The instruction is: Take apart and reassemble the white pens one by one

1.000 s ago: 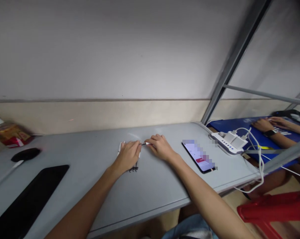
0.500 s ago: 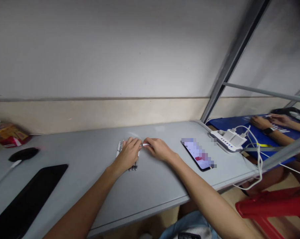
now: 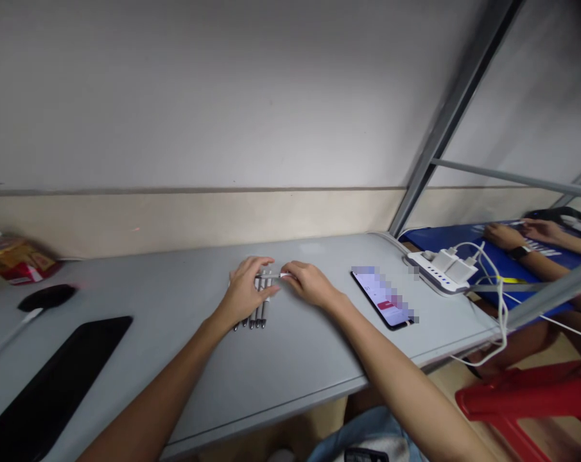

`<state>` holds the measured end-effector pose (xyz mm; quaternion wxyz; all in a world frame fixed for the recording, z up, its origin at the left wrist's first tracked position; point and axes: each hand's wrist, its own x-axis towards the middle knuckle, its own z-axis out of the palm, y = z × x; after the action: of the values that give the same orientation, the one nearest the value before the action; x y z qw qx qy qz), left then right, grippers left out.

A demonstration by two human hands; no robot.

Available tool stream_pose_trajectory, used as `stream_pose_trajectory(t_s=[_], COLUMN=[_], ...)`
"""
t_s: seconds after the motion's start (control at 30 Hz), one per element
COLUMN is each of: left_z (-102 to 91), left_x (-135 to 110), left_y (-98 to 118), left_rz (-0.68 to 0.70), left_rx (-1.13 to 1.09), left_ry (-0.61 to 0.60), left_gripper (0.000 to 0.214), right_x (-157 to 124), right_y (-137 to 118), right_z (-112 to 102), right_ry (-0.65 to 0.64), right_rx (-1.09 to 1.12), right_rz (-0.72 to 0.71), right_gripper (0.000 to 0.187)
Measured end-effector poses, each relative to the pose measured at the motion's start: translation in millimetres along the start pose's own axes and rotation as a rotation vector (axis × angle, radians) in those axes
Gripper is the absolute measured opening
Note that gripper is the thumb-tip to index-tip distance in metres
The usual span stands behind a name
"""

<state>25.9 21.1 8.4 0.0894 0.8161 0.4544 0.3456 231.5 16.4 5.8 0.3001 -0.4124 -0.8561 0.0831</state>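
My right hand (image 3: 309,282) pinches the white end of a slim pen (image 3: 272,276). The pen's grey part points left, toward my other hand. Above a row of several grey-and-white pens (image 3: 258,314), my left hand (image 3: 242,292) is open, its thumb and fingers spread either side of the held pen. Those pens lie side by side on the grey table (image 3: 290,372), dark tips toward me, and my left hand partly covers them.
A lit phone (image 3: 382,300) lies to the right, with a white power strip (image 3: 439,273) and cables beyond it. On the left are a black flat slab (image 3: 59,385), a black oval device (image 3: 47,297) and a bottle (image 3: 18,256). Another person's hands (image 3: 506,237) work over a blue table.
The fingers of my left hand have come apart from the pen and spread, uncovering more of the row. My right hand has shifted slightly right with the pen.
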Motion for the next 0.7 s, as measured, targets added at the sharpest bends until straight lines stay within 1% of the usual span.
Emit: stream_pose_trajectory(t_s=[0.07, 0.13, 0.17, 0.23, 0.3, 0.33, 0.4, 0.47, 0.5, 0.6, 0.63, 0.7], left_z=[-0.7, -1.9, -2.4, -2.3, -0.7, 0.4, 2.1, 2.2, 1.6, -0.4, -0.6, 0.4], left_x=[0.1, 0.2, 0.3, 0.0, -0.8, -1.4, -2.6, -3.6, -4.1, -5.5, -5.9, -6.7], left_y=[0.4, 1.2, 1.8, 3.1, 4.3, 4.8, 5.7, 7.2, 8.3, 11.9, 12.6, 12.2], left_rz=[-0.035, -0.024, -0.002, 0.04, 0.049, 0.041, 0.024, 0.033, 0.051, 0.117, 0.136, 0.161], left_rx=[0.004, 0.004, 0.001, 0.003, 0.033, 0.058, 0.111, 0.141, 0.148, 0.166, 0.183, 0.238], left_ry=[-0.046, -0.088, -0.087, -0.031, 0.011, 0.001, -0.066, -0.113, -0.114, -0.06, -0.056, -0.085], left_gripper=[0.023, 0.028, 0.027, 0.015, 0.022, 0.024, 0.022, 0.025, 0.024, 0.015, 0.016, 0.019], right_x=[0.1, 0.0, 0.0, -0.1, -0.1, -0.1, 0.1, 0.1, 0.1, 0.2, 0.4, 0.9], right_y=[-0.2, -0.8, -1.0, -1.5, -2.0, -2.4, -3.7, -5.2, -6.0, -7.9, -8.5, -10.1], right_z=[-0.4, -0.8, -1.0, -1.1, -0.8, -0.5, 0.7, 2.3, 3.2, 4.9, 4.9, 4.1], right_ry=[0.002, -0.008, -0.012, -0.017, -0.014, -0.013, -0.018, -0.031, -0.036, -0.041, -0.04, -0.036], right_rx=[0.005, 0.009, 0.011, 0.011, 0.004, -0.002, -0.022, -0.032, -0.032, -0.036, -0.048, -0.092], right_rz=[-0.005, -0.015, -0.016, -0.011, -0.004, -0.004, -0.009, -0.014, -0.012, 0.004, 0.004, -0.007], right_gripper=[0.022, 0.023, 0.023, 0.023, 0.023, 0.022, 0.021, 0.021, 0.022, 0.025, 0.024, 0.023])
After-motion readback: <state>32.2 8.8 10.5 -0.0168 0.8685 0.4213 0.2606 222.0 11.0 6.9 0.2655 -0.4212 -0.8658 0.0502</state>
